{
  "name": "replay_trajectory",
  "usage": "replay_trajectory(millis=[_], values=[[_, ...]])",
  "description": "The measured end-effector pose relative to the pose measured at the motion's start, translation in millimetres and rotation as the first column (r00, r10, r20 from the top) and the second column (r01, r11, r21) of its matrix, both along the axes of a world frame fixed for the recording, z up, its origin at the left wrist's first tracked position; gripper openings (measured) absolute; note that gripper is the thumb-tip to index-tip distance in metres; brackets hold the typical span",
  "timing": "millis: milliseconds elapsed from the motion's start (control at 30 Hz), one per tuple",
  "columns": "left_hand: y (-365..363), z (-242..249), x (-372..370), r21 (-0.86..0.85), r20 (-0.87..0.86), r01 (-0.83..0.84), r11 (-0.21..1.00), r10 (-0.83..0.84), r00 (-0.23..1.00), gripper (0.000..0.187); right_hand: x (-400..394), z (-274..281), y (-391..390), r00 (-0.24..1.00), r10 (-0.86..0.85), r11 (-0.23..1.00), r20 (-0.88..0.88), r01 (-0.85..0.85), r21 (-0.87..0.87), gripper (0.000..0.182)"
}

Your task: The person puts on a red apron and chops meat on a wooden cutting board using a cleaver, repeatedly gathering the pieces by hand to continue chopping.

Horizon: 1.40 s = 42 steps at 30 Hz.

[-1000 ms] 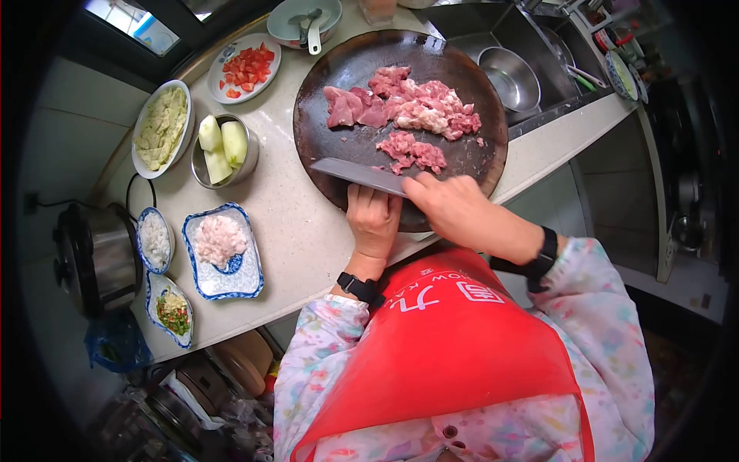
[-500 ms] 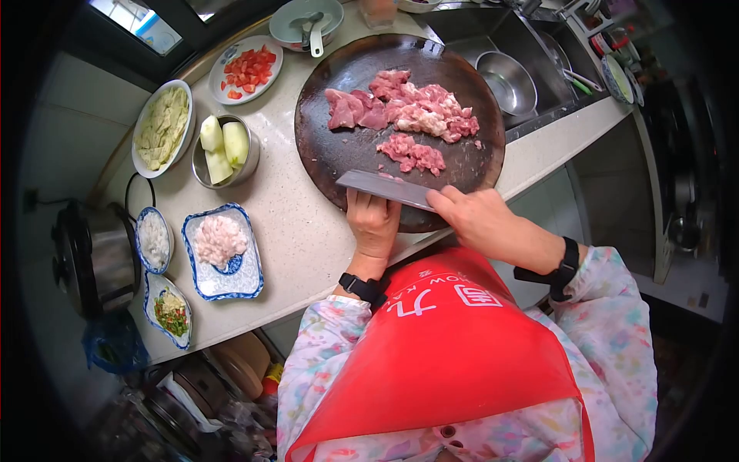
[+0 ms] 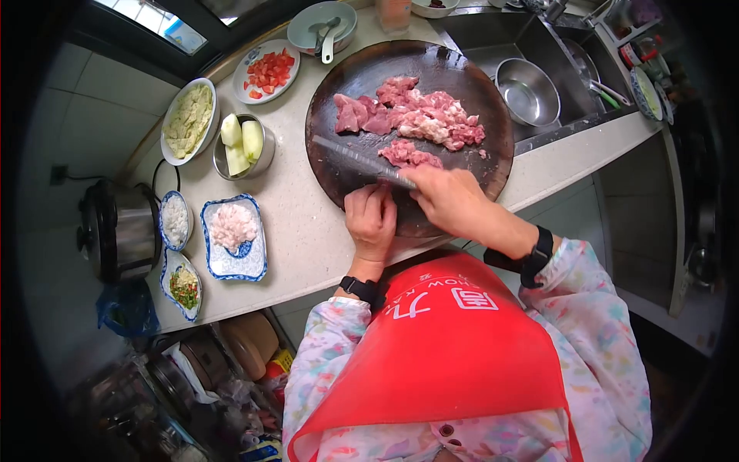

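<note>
The right hand (image 3: 449,202) is clenched round the handle of a cleaver (image 3: 362,161), whose blade lies on the round chopping board (image 3: 462,65). The blade's long axis runs from the hand up and leftward toward the board's left edge, and its cutting side meets a small heap of chopped meat (image 3: 410,155) just beyond it. The larger pile of raw pork pieces (image 3: 408,112) sits further toward the board's far side, apart from the blade. The left hand (image 3: 371,219) rests at the board's near edge with fingers curled in, just beside the right hand and under the cleaver's heel — whether it pinches anything I cannot tell. The right hand is the nearer to the meat.

The board sits on a pale stone countertop (image 3: 300,223). Toward the counter's left edge stand a blue-rimmed dish of minced meat (image 3: 233,227) and a steel bowl of peeled gourd pieces (image 3: 243,142); a sink (image 3: 531,46) adjoins the board's right side.
</note>
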<state>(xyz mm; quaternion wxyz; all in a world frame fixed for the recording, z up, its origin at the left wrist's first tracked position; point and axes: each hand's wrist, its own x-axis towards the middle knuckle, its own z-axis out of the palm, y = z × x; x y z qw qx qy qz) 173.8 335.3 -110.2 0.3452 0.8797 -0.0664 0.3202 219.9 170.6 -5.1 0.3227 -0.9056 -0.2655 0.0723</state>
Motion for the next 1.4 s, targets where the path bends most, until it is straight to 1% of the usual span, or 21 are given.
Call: replay_trajectory(millis=[67, 100, 133, 233, 267, 333, 367, 433, 467, 533, 633, 767, 833, 867, 933, 967, 1067, 1100, 1200, 1267, 1400], values=[[0.3, -0.4, -0.3, 0.058, -0.011, -0.013, 0.998, 0.013, 1.000, 0.026, -13.6, 8.9, -4.0, 0.992, 0.123, 0.987, 0.018, -0.120, -0.109, 0.035], [2.4, -1.4, -0.4, 0.127, 0.046, -0.028, 0.992, 0.022, 0.999, 0.028, -19.0, 7.4, -6.2, 0.979, 0.189, 0.973, 0.079, -0.176, -0.150, 0.044], [3.4, -7.7, -3.1, 0.128, 0.042, -0.027, 0.991, 0.022, 0.999, 0.028, -24.2, 6.9, -6.7, 0.979, 0.188, 0.973, 0.075, -0.176, -0.148, 0.044], [2.6, -17.6, -3.7, 0.044, 0.007, 0.012, 0.999, -0.012, 1.000, 0.030, -32.3, 6.6, -10.4, 0.968, 0.242, 0.930, 0.069, -0.211, -0.300, 0.057], [2.5, -17.2, -3.0, 0.040, 0.010, 0.017, 0.999, -0.017, 1.000, 0.030, -34.6, 7.5, -14.7, 0.969, 0.237, 0.930, 0.071, -0.205, -0.303, 0.057], [4.1, -16.6, -2.3, 0.048, 0.046, 0.012, 0.999, -0.014, 0.999, 0.029, -40.9, 9.4, -23.9, 0.963, 0.259, 0.899, 0.074, -0.212, -0.382, 0.046], [4.1, -14.1, -1.5, 0.039, 0.048, 0.013, 0.999, -0.015, 0.999, 0.029, -45.3, 11.5, -27.8, 0.963, 0.258, 0.896, 0.073, -0.211, -0.391, 0.046], [2.7, -8.6, -1.7, 0.013, -0.010, 0.040, 0.999, -0.040, 0.999, 0.028, -51.9, 16.9, -32.8, 0.978, 0.208, 0.887, -0.022, -0.198, -0.418, 0.059], [2.7, -8.1, -0.7, 0.001, -0.013, 0.034, 0.999, -0.034, 0.999, 0.028, -49.7, 18.5, -29.8, 0.976, 0.214, 0.880, -0.029, -0.205, -0.427, 0.059], [4.2, -7.7, 2.0, 0.020, 0.051, 0.036, 0.999, -0.037, 0.998, 0.028, -41.9, 19.9, -17.8, 0.961, 0.265, 0.863, 0.074, -0.203, -0.463, 0.039], [3.3, -3.7, 5.0, 0.027, 0.047, 0.040, 0.999, -0.042, 0.998, 0.028, -18.5, 11.8, 13.6, 0.950, 0.294, 0.877, 0.106, -0.224, -0.425, 0.032], [2.2, -1.2, 6.0, 0.031, 0.113, 0.018, 0.999, -0.021, 0.993, 0.031, -7.3, -0.3, 32.1, 0.964, 0.243, 0.912, 0.112, -0.187, -0.366, 0.029], [2.0, -2.4, 2.8, -0.034, -0.022, 0.024, 0.999, -0.025, 0.999, 0.030, -7.0, -2.5, 22.4, 0.977, 0.159, 0.960, 0.145, -0.118, -0.255, 0.033], [1.2, -0.8, 2.6, -0.037, -0.014, 0.025, 0.999, -0.026, 1.000, 0.030, -9.9, 1.5, 18.5, 0.976, 0.158, 0.959, 0.153, -0.115, -0.258, 0.033], [1.1, 2.3, 2.2, -0.028, -0.053, 0.009, 1.000, -0.011, 0.999, 0.029, -22.6, 14.6, 11.6, 0.994, 0.105, 0.961, 0.039, -0.092, -0.260, 0.038], [3.1, -0.1, 3.7, -0.004, 0.034, 0.024, 1.000, -0.024, 0.999, 0.029, -29.6, 21.7, 6.9, 0.991, 0.131, 0.944, 0.030, -0.116, -0.308, 0.042], [2.7, -2.8, 5.2, -0.006, 0.126, 0.048, 0.999, -0.047, 0.991, 0.032, -44.2, 22.7, -11.2, 0.986, 0.165, 0.920, 0.008, -0.151, -0.361, 0.045], [2.9, -3.3, 4.9, -0.008, 0.122, 0.050, 0.999, -0.048, 0.991, 0.032, -43.8, 22.9, -11.1, 0.987, 0.163, 0.920, 0.004, -0.151, -0.362, 0.045], [1.9, -6.2, 4.0, -0.005, 0.074, 0.033, 0.999, -0.033, 0.997, 0.032, -36.5, 21.8, -8.5, 0.979, 0.204, 0.895, 0.017, -0.180, -0.408, 0.043], [4.4, -9.3, 4.1, 0.002, 0.057, 0.060, 0.998, -0.060, 0.997, 0.032, -25.1, 13.4, 12.7, 0.960, 0.253, 0.885, 0.120, -0.179, -0.430, 0.038], [3.0, -11.7, 3.2, 0.014, 0.025, 0.039, 0.999, -0.039, 0.999, 0.032, -4.7, -11.3, 46.1, 0.942, 0.258, 0.923, 0.214, -0.175, -0.343, 0.034]])
